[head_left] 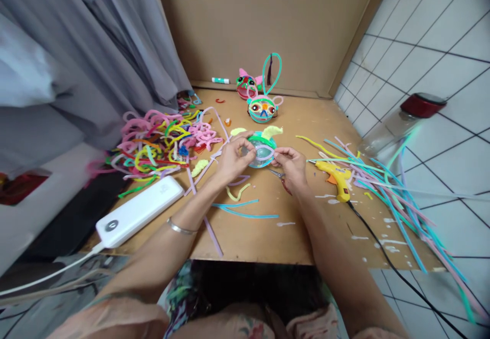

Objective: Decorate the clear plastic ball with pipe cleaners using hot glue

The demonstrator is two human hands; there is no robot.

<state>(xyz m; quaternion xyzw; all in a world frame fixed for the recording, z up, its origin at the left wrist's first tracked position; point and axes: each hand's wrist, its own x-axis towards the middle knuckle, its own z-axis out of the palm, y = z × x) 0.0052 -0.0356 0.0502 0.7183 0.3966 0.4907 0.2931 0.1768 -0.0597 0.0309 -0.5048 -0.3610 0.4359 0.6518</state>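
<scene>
My left hand and my right hand are near each other over the middle of the table. Between them is a lilac pipe cleaner bent into a leaf-shaped loop, its two ends pinched in my fingertips. Directly behind the loop sits a clear round form edged in teal and green pipe cleaner, with a pale yellow ear-like piece at its top. Whether the loop touches the form I cannot tell. Small scissors lie partly under my right hand.
Bent pipe cleaners are heaped at left beside a white power bank. A yellow glue gun, its cord, straight pipe cleaners and a clear red-lidded bottle occupy the right. Behind stand two decorated animal faces.
</scene>
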